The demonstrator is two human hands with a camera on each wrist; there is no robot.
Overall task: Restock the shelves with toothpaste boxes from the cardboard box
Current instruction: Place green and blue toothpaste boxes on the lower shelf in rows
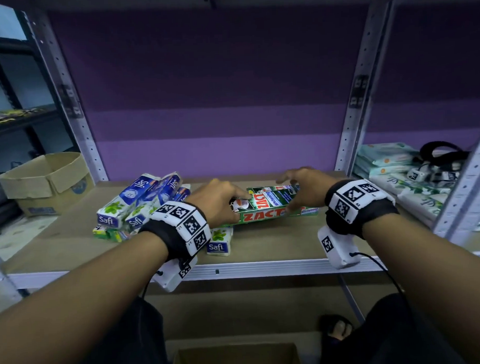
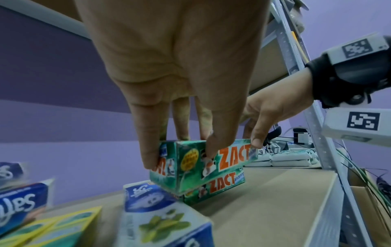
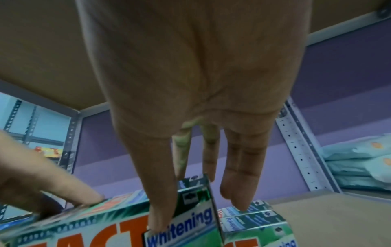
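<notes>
While our left hand point(image 1: 215, 201) and right hand point(image 1: 305, 187) each pinch an end of the green Zact box point(image 1: 269, 205) at shelf point(image 1: 263, 268) centre, we should square it onto the Zact box beneath, clear of the Safi boxes point(image 1: 131, 207) at nine o'clock.

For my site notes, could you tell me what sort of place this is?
Probably a shop stockroom or retail aisle: slotted metal shelving, Zact toothpaste boxes among Safi cartons, and an open cardboard box.
</notes>
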